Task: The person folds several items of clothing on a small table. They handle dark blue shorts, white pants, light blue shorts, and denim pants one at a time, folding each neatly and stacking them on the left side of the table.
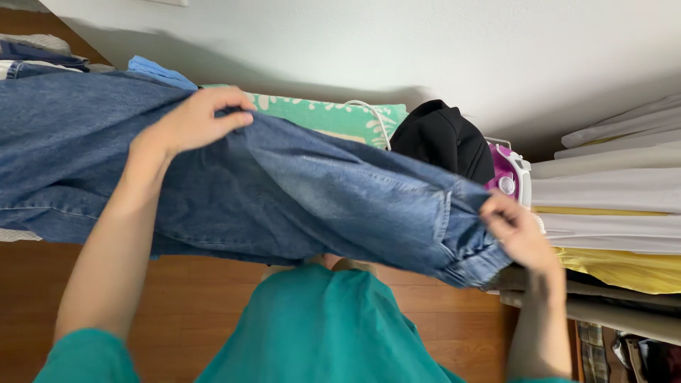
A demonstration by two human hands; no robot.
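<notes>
A pair of blue denim jeans (298, 191) lies stretched across a green patterned ironing board (333, 117). My left hand (191, 124) pinches a fold of the denim near the board's far edge. My right hand (518, 230) grips the hem end of the jeans at the right, just in front of a pink and white iron (509, 174).
A black garment (443, 138) sits on the board beside the iron. A white cord (376, 117) runs over the board. Folded white and yellow cloths (617, 206) are stacked at the right. More folded clothes (42, 57) lie at the left. Wooden floor (198, 305) below, white wall behind.
</notes>
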